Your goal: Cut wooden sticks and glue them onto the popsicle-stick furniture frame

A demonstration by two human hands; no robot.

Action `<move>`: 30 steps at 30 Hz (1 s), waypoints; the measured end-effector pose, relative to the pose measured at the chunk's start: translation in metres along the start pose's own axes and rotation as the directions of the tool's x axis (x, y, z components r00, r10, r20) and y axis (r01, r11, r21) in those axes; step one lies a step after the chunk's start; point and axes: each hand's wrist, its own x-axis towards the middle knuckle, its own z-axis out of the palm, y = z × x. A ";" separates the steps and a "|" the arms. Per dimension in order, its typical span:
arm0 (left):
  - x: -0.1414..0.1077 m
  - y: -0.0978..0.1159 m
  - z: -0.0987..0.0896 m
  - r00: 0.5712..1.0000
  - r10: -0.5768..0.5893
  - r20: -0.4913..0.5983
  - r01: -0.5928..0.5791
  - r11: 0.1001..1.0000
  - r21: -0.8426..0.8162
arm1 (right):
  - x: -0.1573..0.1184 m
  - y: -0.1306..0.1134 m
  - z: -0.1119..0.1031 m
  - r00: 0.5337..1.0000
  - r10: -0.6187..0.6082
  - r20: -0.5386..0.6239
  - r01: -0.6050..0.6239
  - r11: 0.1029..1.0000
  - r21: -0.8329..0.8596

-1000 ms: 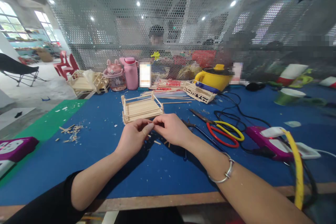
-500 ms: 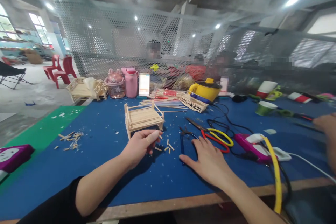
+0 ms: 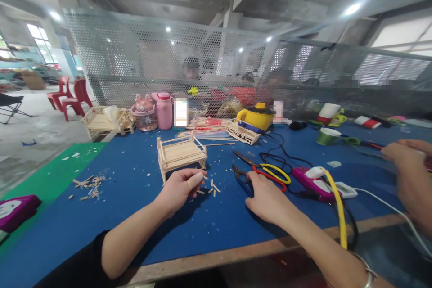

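My left hand (image 3: pixel 184 187) is pinched closed in front of a small wooden stick bed (image 3: pixel 181 153), with a short wooden piece (image 3: pixel 204 177) at its fingertips. Several cut stick pieces (image 3: pixel 213 187) lie on the blue table just right of it. My right hand (image 3: pixel 265 195) has its fingers wrapped around the blue handles of the pliers (image 3: pixel 240 174), whose dark jaws point up and left. Scissors (image 3: pixel 248 159) with red and yellow handles lie just beyond that hand.
Stick scraps (image 3: pixel 89 186) lie at left. Behind stand a pink flask (image 3: pixel 164 111), a yellow pot (image 3: pixel 258 117) and another stick model (image 3: pixel 243 131). A purple power strip (image 3: pixel 310 183) with cables sits at right, near another person's hands (image 3: pixel 405 162).
My right hand has gone from spread fingers to closed around the pliers, whose handles have drawn together. The other person's hands reach further in. The view has shifted slightly.
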 end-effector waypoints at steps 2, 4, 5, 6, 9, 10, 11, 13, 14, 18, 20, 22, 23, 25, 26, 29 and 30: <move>0.003 0.002 0.003 0.999 -0.026 -0.022 0.024 0.996 -0.084 | 0.000 -0.003 0.000 1.000 0.012 0.006 -0.012 0.999 -0.040; 0.010 0.006 0.009 0.998 -0.047 -0.038 0.041 0.986 -0.164 | 0.000 -0.007 0.000 1.000 0.018 0.022 -0.016 0.995 -0.103; 0.014 0.008 0.013 0.998 -0.052 -0.043 0.042 0.979 -0.200 | 0.000 -0.009 -0.001 1.000 0.015 0.026 -0.012 0.991 -0.137; 0.018 0.010 0.016 0.998 -0.049 -0.046 0.037 0.972 -0.233 | 0.001 -0.010 -0.002 1.000 0.009 0.027 -0.004 0.986 -0.166; 0.029 0.014 0.027 0.998 -0.023 -0.052 0.005 0.948 -0.319 | 0.005 -0.006 -0.004 1.000 0.003 0.011 -0.001 0.984 -0.178; 0.032 0.014 0.030 0.998 -0.018 -0.054 -0.001 0.940 -0.341 | 0.006 -0.002 -0.005 1.000 0.007 0.000 -0.007 0.989 -0.148; 0.034 0.013 0.032 0.999 -0.016 -0.050 -0.003 0.934 -0.358 | 0.007 0.002 -0.007 1.000 0.016 -0.011 -0.017 0.995 -0.096; 0.035 0.011 0.034 0.999 -0.024 -0.031 0.011 0.926 -0.376 | 0.008 0.010 -0.009 0.998 0.041 -0.039 -0.038 0.995 0.087; 0.034 0.009 0.034 0.999 -0.030 -0.020 0.020 0.925 -0.381 | 0.008 0.013 -0.011 0.997 0.060 -0.052 -0.047 0.972 0.230; 0.026 0.003 0.029 0.998 -0.056 0.017 0.058 0.916 -0.398 | 0.002 0.010 -0.009 0.996 0.089 0.005 -0.046 0.459 0.887; 0.021 0.000 0.027 0.997 -0.062 0.042 0.074 0.910 -0.409 | -0.002 0.001 -0.004 0.999 0.038 0.032 -0.035 0.079 0.996; 0.019 -0.001 0.026 0.997 -0.056 0.052 0.073 0.904 -0.420 | -0.006 -0.010 0.002 1.000 -0.017 0.025 -0.027 -0.153 0.988; 0.018 -0.001 0.025 0.998 -0.051 0.044 0.065 0.901 -0.428 | -0.008 -0.016 0.005 0.999 -0.043 0.030 -0.038 -0.206 0.978; 0.018 0.000 0.025 0.999 -0.041 0.009 0.041 0.895 -0.445 | -0.012 -0.026 0.009 0.994 -0.084 0.076 -0.094 -0.240 0.966; 0.018 0.002 0.026 0.999 -0.038 -0.013 0.028 0.892 -0.450 | -0.014 -0.031 0.011 0.990 -0.093 0.109 -0.129 -0.245 0.961; 0.017 0.007 0.026 0.997 -0.015 -0.074 -0.019 0.896 -0.443 | -0.019 -0.040 0.011 0.983 -0.091 0.161 -0.176 -0.184 0.967; 0.017 0.008 0.026 0.996 0.002 -0.092 -0.042 0.900 -0.433 | -0.021 -0.042 0.010 0.982 -0.096 0.165 -0.175 -0.102 0.979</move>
